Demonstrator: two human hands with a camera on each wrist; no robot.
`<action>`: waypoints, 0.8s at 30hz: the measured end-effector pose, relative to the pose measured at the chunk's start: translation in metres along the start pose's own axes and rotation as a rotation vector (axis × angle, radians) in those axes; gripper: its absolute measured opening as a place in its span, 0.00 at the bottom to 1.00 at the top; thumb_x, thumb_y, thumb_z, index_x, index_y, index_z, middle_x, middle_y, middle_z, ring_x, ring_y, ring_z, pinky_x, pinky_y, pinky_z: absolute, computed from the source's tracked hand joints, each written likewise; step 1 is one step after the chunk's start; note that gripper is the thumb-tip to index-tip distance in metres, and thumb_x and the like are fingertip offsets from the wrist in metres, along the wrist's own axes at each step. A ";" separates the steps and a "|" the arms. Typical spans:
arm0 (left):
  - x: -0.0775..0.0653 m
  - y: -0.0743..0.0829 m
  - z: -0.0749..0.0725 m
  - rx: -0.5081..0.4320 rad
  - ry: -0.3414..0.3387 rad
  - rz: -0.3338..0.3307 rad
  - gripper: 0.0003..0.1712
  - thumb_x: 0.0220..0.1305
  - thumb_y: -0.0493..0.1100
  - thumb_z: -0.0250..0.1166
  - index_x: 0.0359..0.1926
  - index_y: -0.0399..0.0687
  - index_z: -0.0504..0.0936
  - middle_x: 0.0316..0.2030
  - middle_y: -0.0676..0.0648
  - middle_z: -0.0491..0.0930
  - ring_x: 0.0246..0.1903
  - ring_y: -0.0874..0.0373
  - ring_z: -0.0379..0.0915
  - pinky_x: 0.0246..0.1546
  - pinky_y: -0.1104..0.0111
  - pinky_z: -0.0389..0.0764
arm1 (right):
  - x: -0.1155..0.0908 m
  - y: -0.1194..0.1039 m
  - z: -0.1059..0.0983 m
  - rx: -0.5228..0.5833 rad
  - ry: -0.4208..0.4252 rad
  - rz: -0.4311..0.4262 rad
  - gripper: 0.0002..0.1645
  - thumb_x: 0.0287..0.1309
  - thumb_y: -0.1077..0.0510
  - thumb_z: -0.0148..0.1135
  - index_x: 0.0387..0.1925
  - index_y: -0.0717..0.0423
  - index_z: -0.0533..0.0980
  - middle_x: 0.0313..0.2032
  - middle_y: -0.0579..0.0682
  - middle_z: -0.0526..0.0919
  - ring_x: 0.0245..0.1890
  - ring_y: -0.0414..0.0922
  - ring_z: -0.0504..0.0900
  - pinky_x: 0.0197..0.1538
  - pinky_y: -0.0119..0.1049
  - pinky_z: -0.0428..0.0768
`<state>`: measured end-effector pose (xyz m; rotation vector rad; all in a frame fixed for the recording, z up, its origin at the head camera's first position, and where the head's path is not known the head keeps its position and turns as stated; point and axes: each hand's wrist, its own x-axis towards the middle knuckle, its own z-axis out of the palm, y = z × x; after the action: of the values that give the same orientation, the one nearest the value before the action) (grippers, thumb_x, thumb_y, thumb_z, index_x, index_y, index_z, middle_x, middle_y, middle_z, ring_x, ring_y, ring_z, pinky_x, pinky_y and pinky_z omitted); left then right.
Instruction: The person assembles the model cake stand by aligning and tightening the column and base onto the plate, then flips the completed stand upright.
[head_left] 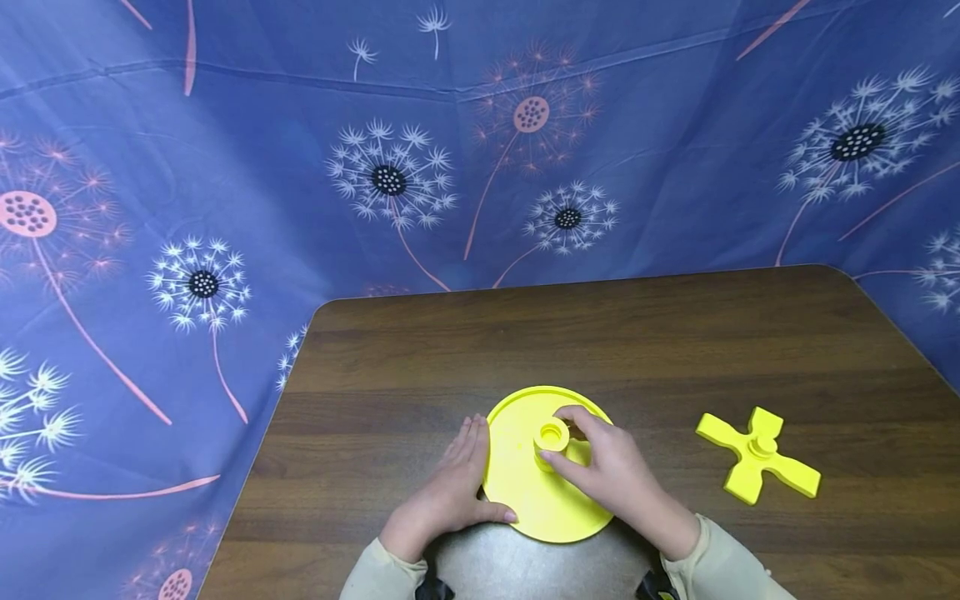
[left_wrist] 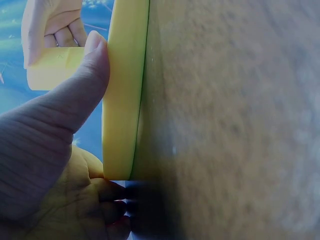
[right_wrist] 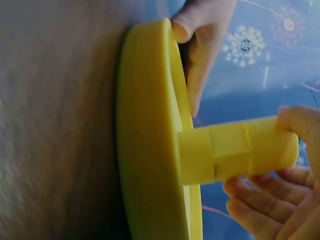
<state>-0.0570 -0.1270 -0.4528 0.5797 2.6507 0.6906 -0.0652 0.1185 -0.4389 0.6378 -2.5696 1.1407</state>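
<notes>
A yellow round plate (head_left: 551,512) with a raised rim lies flat on the table. From its middle rises a yellow hollow-topped post (head_left: 552,446), whose notched side shows in the right wrist view. My right hand (head_left: 618,471) pinches the post near its top between thumb and fingers, the other fingers loosely bent below. Along the plate's left edge lies my left hand (head_left: 453,492), fingers straight against the rim and thumb (left_wrist: 92,65) resting at the front edge. A yellow four-armed cross piece (head_left: 759,454) with a round knob in its centre sits to the right, untouched.
Brown wood-grain table (head_left: 450,342) with rounded far corners. Blue dandelion-patterned cloth (head_left: 285,142) hangs behind and at the sides. A grey shiny surface (head_left: 547,571) shows at the near edge between the sleeves.
</notes>
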 end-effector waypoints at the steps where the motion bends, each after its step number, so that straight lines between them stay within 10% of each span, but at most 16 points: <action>1: 0.000 0.000 0.000 0.000 -0.001 0.000 0.74 0.45 0.67 0.73 0.75 0.34 0.38 0.75 0.35 0.38 0.75 0.44 0.31 0.72 0.52 0.47 | -0.001 -0.001 0.001 -0.029 0.019 0.005 0.28 0.45 0.49 0.77 0.48 0.52 0.75 0.38 0.42 0.83 0.37 0.40 0.82 0.40 0.40 0.83; 10: 0.000 0.000 -0.001 0.018 -0.001 0.005 0.74 0.46 0.68 0.73 0.75 0.33 0.38 0.75 0.34 0.38 0.75 0.44 0.31 0.72 0.52 0.47 | -0.002 -0.006 0.004 -0.105 0.068 0.023 0.31 0.43 0.46 0.77 0.48 0.51 0.74 0.37 0.44 0.83 0.33 0.42 0.81 0.35 0.38 0.80; 24: 0.000 -0.001 0.000 0.015 -0.003 0.011 0.74 0.46 0.68 0.73 0.75 0.33 0.38 0.75 0.34 0.38 0.74 0.43 0.31 0.72 0.52 0.48 | 0.007 0.012 -0.013 0.292 -0.270 -0.028 0.30 0.65 0.57 0.62 0.66 0.56 0.68 0.63 0.50 0.73 0.62 0.49 0.72 0.59 0.46 0.75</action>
<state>-0.0572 -0.1282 -0.4530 0.6000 2.6536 0.6735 -0.0761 0.1334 -0.4355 0.9497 -2.6188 1.5305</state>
